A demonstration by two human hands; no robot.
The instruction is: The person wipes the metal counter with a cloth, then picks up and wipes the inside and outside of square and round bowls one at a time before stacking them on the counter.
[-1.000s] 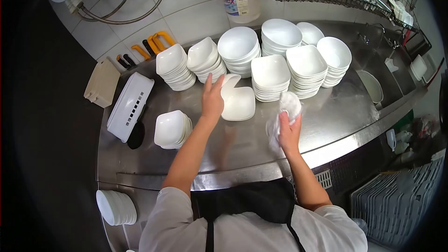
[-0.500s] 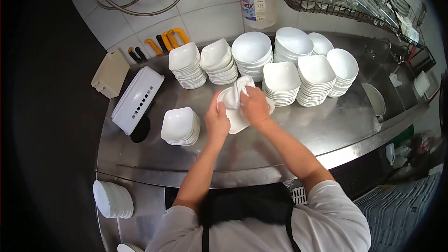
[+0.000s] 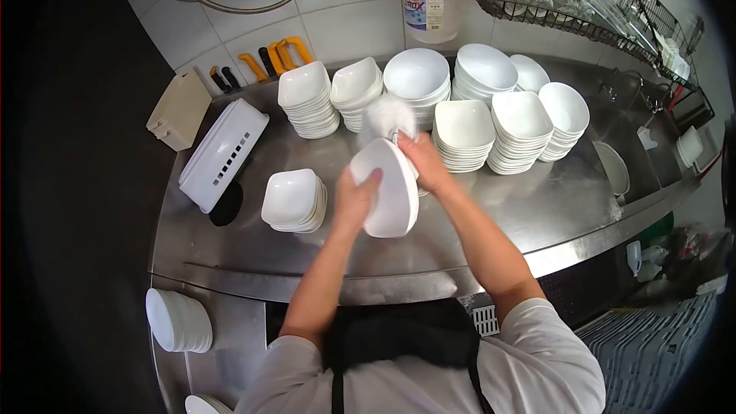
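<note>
A white square bowl (image 3: 389, 199) is tilted up on its side above the steel counter, with my left hand (image 3: 356, 201) gripping its left edge, thumb over the inside. At the bowl's upper right, my right hand (image 3: 423, 159) is closed on a white cloth (image 3: 389, 116), which is blurred by motion. Behind the cloth stand stacks of white square bowls (image 3: 357, 86) and round bowls (image 3: 416, 75). A shorter stack of square bowls (image 3: 291, 198) is to the left of my left hand.
More square stacks (image 3: 464, 126) stand right of my right hand, with a sink (image 3: 648, 142) beyond. An upturned white basket (image 3: 222, 155) lies at the left. Knives (image 3: 295, 52) line the wall, near a tub of sticks (image 3: 429, 15). A wire rack (image 3: 567, 15) hangs above.
The cloth went from my right hand's grasp at the right onto a bowl, then up to its upper edge. My left hand took hold of the bowl, which has tipped up on its side.
</note>
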